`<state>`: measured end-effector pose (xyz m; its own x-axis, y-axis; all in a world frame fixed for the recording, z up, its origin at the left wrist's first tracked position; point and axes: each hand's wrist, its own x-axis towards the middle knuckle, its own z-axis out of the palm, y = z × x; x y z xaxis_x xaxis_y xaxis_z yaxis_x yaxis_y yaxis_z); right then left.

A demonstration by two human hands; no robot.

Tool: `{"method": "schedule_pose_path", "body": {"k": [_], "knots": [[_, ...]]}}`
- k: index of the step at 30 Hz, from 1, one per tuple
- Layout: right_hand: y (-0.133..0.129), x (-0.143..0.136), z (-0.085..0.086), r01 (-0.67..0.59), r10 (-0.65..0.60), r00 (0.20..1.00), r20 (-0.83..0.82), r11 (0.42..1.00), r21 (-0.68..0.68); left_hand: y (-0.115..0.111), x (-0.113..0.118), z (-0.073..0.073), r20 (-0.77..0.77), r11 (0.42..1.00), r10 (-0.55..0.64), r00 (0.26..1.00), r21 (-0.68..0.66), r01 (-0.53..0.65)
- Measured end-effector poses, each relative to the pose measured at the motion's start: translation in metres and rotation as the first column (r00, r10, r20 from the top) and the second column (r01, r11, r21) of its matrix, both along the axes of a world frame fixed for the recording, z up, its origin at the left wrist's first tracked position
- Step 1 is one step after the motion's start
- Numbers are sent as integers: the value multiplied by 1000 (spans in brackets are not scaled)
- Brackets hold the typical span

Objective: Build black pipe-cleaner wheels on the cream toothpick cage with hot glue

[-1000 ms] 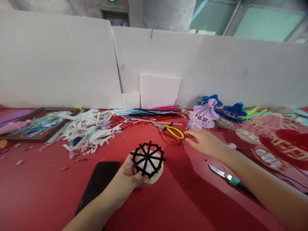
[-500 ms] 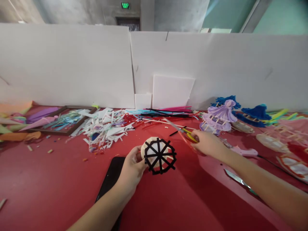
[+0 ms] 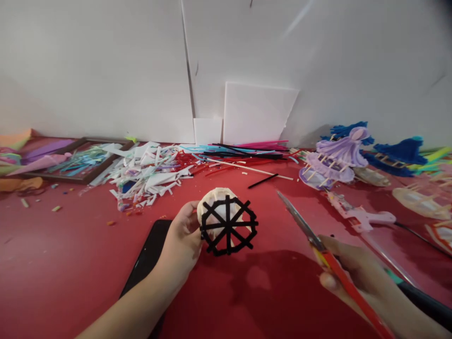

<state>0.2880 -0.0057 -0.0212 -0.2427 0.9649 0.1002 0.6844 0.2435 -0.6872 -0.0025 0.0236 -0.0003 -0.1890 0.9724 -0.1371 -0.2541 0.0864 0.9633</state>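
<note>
Over the front of the red desk (image 3: 70, 263), the left hand (image 3: 183, 235) grips a cream piece (image 3: 216, 194) at its left side, with a black wheel (image 3: 228, 225) facing the camera in front of it. The wheel's spokes poke out past its ring; whether the two parts are joined all round cannot be told. To the right and well apart, the right hand (image 3: 356, 263) is clamped on the scissors (image 3: 326, 256), their blades close together and pointing up and away to the left, clear of the wheel; whether the fingers sit in the loops is hidden. The step in hand looks like making ready, piece held up and tool taken, with no cutting under way. Any cut on those spoke ends would call for turning the blades toward the wheel, parting them, and keeping the left fingers out of their path. A loose black strip (image 3: 263, 181) lies just beyond the blade tips. The phone (image 3: 150, 249) is partly under the left forearm, and a pink glue gun (image 3: 367, 216) lies beyond the right hand, near the purple model (image 3: 328, 167). White scraps (image 3: 148, 172) are heaped farther back to the left, beside a brown frame (image 3: 90, 176).
</note>
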Motion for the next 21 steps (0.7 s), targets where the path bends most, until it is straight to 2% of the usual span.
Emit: {"method": "schedule_pose_path", "body": {"k": [5, 10, 13, 18, 21], "knots": [[-4, -7, 10, -80, 80, 996, 24, 997, -25, -2, 0, 3, -108, 990, 102, 989, 103, -91], [-6, -18, 21, -128, 135, 985, 111, 989, -68, -3, 0, 4, -163, 972, 158, 974, 200, -124], [-8, -16, 18, -131, 152, 977, 151, 981, -142, -3, 0, 3, -192, 959, 185, 964, 251, -134], [-9, -11, 11, -121, 177, 970, 164, 945, -305, -6, 1, 1, -257, 965, 161, 953, 246, -97], [-11, -14, 9, -131, 175, 977, 124, 945, -299, -7, 2, 1, -299, 966, 163, 940, 243, -90]]}}
